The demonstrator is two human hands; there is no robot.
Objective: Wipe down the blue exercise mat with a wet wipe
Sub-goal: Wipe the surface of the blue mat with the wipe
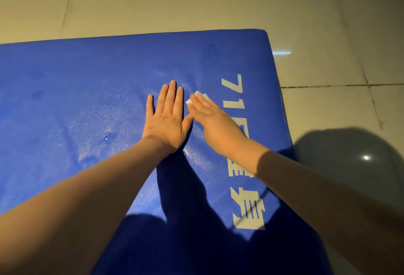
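Two bare forearms (87, 187) reach in from the bottom edge over a blue exercise mat (76, 78), which lies flat on a pale tiled floor (218, 1) and fills most of the view. The left hand (166, 119) rests palm down on the mat with its fingers straight and close together, its grip holding nothing. Just beside it, the right hand (209, 119) presses a small folded white wet wipe (197, 97) against the mat under flat, straight fingers. The grip is not curled round it, and the wipe's far edge peeks out past the fingertips. The mat glistens around the hands. White lettering (236, 93) runs along the mat's right side, partly hidden by the right wrist. A rounded shadow (349, 154) falls on the floor at right.
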